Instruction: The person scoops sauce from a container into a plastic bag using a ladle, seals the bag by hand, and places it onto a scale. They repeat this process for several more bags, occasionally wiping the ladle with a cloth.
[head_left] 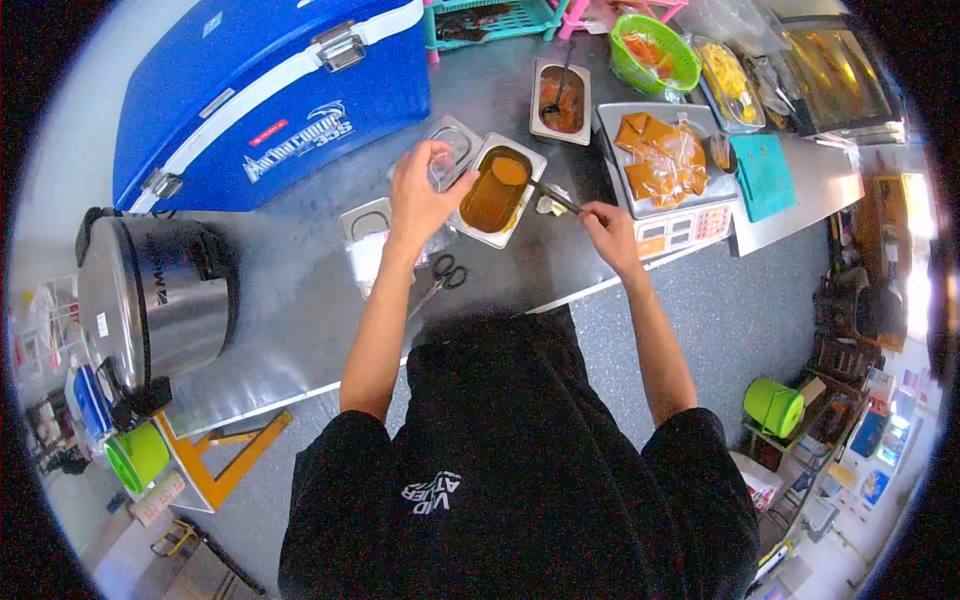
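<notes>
My left hand is curved round a small piece of clear plastic, perhaps a bag held open; its exact kind is hard to make out. It hovers at the left edge of a steel pan that holds orange-brown sauce. My right hand grips the dark handle of a ladle at the pan's right side. The ladle's bowl, full of sauce, is over the far part of the pan. Right of the pan, sauce-filled clear bags lie on a tray on a scale.
Scissors lie near me. Steel lids sit beside the pan, and a second pan with a ladle stands behind. A blue cooler and a large pot stand left; a green basket is at the back right.
</notes>
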